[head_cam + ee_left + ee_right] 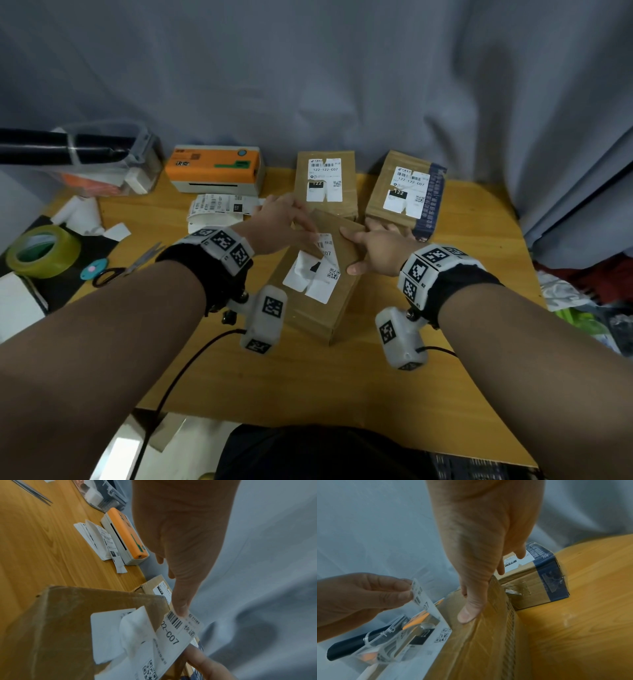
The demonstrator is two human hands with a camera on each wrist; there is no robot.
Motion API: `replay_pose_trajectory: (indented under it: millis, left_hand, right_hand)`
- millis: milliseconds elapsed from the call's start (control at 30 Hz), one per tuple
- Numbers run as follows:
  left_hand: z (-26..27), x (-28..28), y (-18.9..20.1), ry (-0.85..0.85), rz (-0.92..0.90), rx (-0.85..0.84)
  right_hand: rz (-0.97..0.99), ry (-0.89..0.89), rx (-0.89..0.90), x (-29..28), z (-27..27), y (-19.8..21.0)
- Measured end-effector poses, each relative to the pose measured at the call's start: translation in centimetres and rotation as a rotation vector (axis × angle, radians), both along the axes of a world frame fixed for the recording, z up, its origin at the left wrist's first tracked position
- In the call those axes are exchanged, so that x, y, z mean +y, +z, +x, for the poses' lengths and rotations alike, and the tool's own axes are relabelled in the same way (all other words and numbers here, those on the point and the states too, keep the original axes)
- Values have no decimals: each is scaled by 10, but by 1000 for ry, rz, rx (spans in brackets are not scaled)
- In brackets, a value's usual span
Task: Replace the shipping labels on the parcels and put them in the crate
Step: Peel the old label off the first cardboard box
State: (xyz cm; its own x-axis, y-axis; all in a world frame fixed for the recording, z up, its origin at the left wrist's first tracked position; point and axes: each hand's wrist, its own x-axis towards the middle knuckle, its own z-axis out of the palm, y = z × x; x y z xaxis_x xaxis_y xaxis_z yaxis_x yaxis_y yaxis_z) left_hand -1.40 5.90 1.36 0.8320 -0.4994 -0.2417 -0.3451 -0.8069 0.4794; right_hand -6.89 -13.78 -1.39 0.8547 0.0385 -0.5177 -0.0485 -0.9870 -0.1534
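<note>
A brown cardboard parcel (pixel 318 301) lies slanted in the middle of the wooden table (pixel 308 377). Its white shipping label (pixel 317 274) is torn and partly peeled. My left hand (pixel 313 236) pinches the label's upper corner (pixel 184 616) and lifts it off the cardboard. My right hand (pixel 356 250) grips the parcel's right edge, with the thumb (pixel 468 614) pressed on the box (pixel 479 649). Two more labelled parcels stand behind: one at the middle (pixel 325 185) and one with blue tape at the right (pixel 406 192). The clear plastic crate (pixel 116 164) is at the back left.
An orange and white label printer (pixel 215 168) sits at the back with a strip of printed labels (pixel 219 207) in front of it. A green tape roll (pixel 42 251), scissors (pixel 126 267) and paper scraps (pixel 85 216) lie at the left. A grey curtain (pixel 342 85) hangs behind the table.
</note>
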Motion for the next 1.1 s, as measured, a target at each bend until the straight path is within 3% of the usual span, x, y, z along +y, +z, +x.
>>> replay_pose_trajectory:
  millis: [400,500,700,833,933,1000,1100]
  left_hand:
    - [-9,2,-8,95,-108,19]
    - [-14,5,-5,149,-44,110]
    - [-25,25,-4,133,368,390]
    - [-28,40,-13,222,374,443]
    - [-24,49,-18,311,215,531]
    - [-24,50,-19,280,181,497]
    - [-25,49,-24,234,169,316]
  right_hand:
    - [48,-1,-38,5,-2,7]
    - [54,3,-48,5,-2,9]
    - [131,-37,-79,7,-6,9]
    - [139,22,-146,8,-12,11]
    - [167,40,-137,11,-14,16]
    - [141,60,-148,14,-13,19]
    - [13,124,-203,18,-8,19]
